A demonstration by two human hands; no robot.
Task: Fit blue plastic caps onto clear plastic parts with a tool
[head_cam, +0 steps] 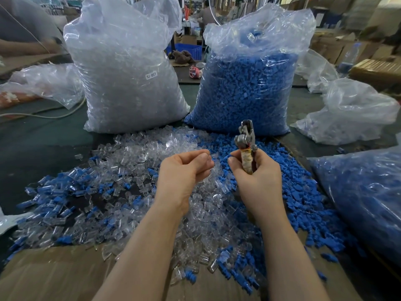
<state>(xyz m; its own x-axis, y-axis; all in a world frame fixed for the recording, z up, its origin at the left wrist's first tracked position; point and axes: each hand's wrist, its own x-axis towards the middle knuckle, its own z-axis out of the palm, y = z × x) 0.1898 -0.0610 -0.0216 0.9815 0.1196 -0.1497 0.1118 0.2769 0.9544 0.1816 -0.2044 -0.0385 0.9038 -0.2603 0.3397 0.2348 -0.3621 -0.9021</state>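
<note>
Right hand (256, 170): fingers wrapped round the tape-bound handle of the small metal plier-like crimping tool (246, 140), whose head points up and away from the person.
Left hand (186, 168): fingers curled in with thumb against fingertips, apparently pinching something clear; what it holds is too small to make out.
Tool axis: long axis near upright, tilted slightly left; whether the jaws stand parted I cannot tell.
Key relation: the left pinch lies just left of the tool handle and below its head, so the pinched piece likely has to rise rightward to the head.
Loose blue plastic caps (290, 192): heaped under and right of the tool grip, nearer the right hand.
Loose clear plastic parts (138, 153): heaped under and left of the left pinch.
Fitted pieces: clear with blue ends (52, 192), scattered far left.
</note>
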